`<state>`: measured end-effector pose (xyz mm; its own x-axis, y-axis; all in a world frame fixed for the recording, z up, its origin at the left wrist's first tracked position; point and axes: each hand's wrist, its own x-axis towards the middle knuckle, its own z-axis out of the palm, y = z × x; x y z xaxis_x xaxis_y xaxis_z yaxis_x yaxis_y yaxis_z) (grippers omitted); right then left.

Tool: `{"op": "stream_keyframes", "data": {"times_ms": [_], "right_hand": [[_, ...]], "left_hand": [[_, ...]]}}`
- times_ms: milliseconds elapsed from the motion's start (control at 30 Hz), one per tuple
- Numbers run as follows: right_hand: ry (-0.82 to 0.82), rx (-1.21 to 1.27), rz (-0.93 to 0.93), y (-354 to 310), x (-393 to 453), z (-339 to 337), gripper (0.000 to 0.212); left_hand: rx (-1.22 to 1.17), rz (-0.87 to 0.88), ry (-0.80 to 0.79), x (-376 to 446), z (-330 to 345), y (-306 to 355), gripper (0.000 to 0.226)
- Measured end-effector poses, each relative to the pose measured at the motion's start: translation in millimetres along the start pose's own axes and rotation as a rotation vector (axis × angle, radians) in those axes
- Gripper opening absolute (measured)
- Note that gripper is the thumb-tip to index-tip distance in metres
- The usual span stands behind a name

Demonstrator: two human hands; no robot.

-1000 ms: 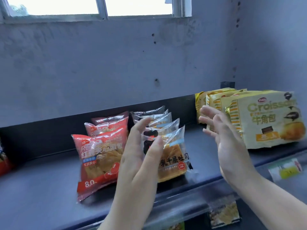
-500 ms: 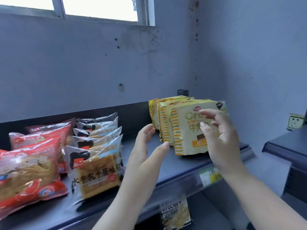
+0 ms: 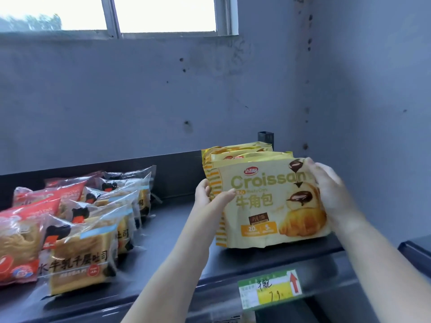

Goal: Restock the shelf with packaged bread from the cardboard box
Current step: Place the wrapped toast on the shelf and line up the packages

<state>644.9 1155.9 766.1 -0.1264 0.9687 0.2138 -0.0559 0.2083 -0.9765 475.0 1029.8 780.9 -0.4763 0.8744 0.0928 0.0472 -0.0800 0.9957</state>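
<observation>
Two bare forearms reach up from the bottom of the frame toward a dark shelf (image 3: pixel 177 236). On the shelf's front lip, nearest the viewer, a green and yellow price tag (image 3: pixel 269 289) with a red arrow sits just below the right forearm. The left hand (image 3: pixel 210 197) grips the left edge of the front croissant pack (image 3: pixel 268 201), its thumb lying across the printed face and the other fingers curled out of sight behind the pack. The right hand (image 3: pixel 331 190) clasps the pack's right edge, fingers bent round the upper right corner and the palm against the side. The pack stands upright near the shelf's right end, close to the front edge, a pale yellow bag reading "Croissant" with a pictured chocolate-topped croissant. Right behind it, more yellow croissant packs (image 3: pixel 235 152) stand in a row running back to the low black rear panel. Between this row and the goods to the left lies a wide strip of bare shelf. On the left, clear bags of layered toast (image 3: pixel 81 252) lean in a front-to-back row, touching one another, and red bread bags (image 3: pixel 21 236) stand beside them at the frame's left edge. Behind the shelf rises a grey stained wall (image 3: pixel 140 101), with a window (image 3: pixel 112 15) at the top.
</observation>
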Motion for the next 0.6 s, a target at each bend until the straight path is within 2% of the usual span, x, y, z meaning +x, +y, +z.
{"op": "stream_keyframes", "data": {"times_ms": [67,133,267,600], "right_hand": [[-0.06,0.065,0.026,-1.6,6.6,-4.5,0.052],[-0.147,0.123,0.08,-0.6,14.2,-6.7,0.047],[-0.27,0.157,0.103,2.3,25.7,0.2,0.056],[-0.336,0.106,0.067,13.5,35.5,7.1,0.076]], "left_hand": [[-0.064,-0.021,0.079,10.9,0.1,-0.4,0.034],[-0.09,-0.025,0.122,15.1,2.2,-2.9,0.042],[-0.087,-0.032,0.126,8.3,9.2,-7.8,0.043],[-0.094,-0.011,0.179,7.9,17.9,-10.9,0.042]]}}
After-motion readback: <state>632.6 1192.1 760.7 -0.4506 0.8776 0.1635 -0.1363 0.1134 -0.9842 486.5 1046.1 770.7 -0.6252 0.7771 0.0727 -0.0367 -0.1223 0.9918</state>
